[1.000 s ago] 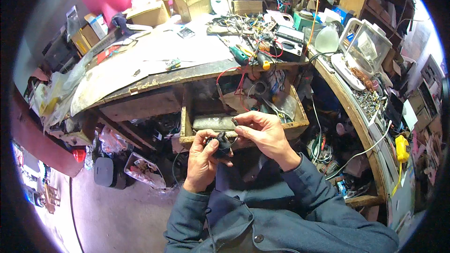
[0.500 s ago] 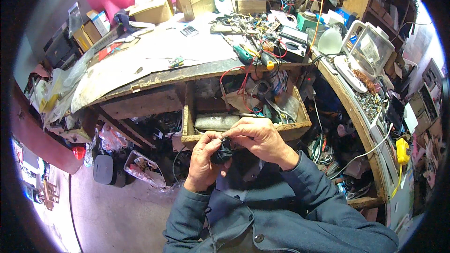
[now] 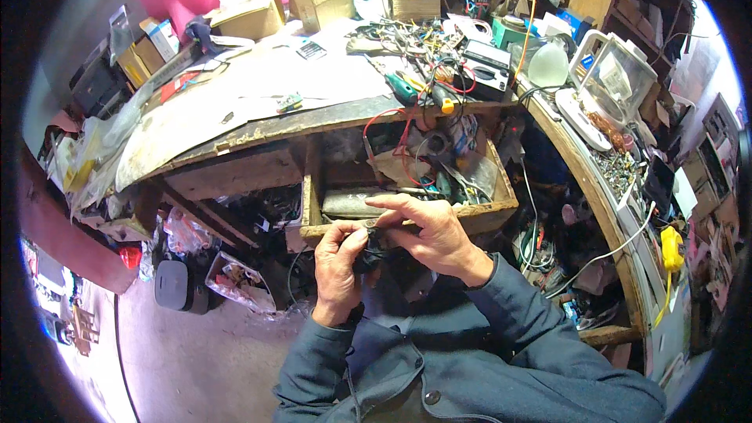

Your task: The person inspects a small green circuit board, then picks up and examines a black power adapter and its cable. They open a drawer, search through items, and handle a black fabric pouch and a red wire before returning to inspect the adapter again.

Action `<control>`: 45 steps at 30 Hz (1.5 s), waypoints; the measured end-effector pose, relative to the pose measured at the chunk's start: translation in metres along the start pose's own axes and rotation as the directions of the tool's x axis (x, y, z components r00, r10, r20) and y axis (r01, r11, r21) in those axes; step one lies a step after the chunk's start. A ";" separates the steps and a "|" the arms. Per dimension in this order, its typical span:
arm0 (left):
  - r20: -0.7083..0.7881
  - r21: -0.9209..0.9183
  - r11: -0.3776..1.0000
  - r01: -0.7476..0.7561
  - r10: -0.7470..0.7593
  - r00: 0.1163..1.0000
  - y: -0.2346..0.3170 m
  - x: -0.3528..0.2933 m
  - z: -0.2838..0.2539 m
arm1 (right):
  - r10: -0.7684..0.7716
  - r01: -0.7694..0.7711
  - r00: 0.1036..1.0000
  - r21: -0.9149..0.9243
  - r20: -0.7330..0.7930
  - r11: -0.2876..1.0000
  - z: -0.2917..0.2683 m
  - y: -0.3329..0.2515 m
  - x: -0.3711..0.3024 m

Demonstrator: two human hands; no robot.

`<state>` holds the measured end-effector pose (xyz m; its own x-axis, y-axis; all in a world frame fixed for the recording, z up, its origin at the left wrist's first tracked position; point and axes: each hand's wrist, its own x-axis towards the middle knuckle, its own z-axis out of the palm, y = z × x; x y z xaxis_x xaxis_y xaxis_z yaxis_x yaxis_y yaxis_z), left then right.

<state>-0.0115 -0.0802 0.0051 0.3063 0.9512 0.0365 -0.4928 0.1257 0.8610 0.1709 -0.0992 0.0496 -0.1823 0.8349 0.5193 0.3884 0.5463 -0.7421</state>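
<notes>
In front of my chest, just before the open drawer's front edge, a small black object [image 3: 371,257] is held between my two hands; its exact kind is hard to make out. My left hand [image 3: 338,270] is closed round its left side, thumb bent at the top. From the right, my right hand [image 3: 435,236] pinches at its upper end, index finger stretched out to the left above it. The fingers hide most of the object.
Beyond the hands, a wooden drawer [image 3: 493,210] holds tools, wires and a grey-white packet [image 3: 348,204]. Tangled leads, a green-handled tool [image 3: 401,88] and a meter-like box [image 3: 487,63] lie on the bench [image 3: 196,135]. A yellow plug-like piece [image 3: 671,248] hangs at right.
My right index finger has straightened and lifted over the black object. My left fingers have shifted slightly, and the black object is more covered than before.
</notes>
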 end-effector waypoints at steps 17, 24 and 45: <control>0.175 0.352 0.935 0.043 -0.111 0.978 0.000 0.008 0.003 | 0.117 -0.105 0.982 0.088 -0.148 0.991 -0.005 0.009 -0.034; 0.326 0.589 0.805 -0.080 -0.146 0.934 0.001 0.018 0.027 | 0.355 -0.257 0.899 0.347 -0.257 0.902 0.014 0.020 -0.086; 0.715 0.698 0.412 -0.586 -0.351 0.605 -0.028 0.046 0.101 | 0.532 -0.278 0.762 0.554 -0.370 0.784 -0.003 0.030 -0.161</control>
<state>0.0981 -0.0682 0.0338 0.9404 0.3300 0.0826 0.1861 -0.7022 0.6872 0.2148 -0.2172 -0.0551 0.4021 0.9019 0.1578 -0.1455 0.2331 -0.9615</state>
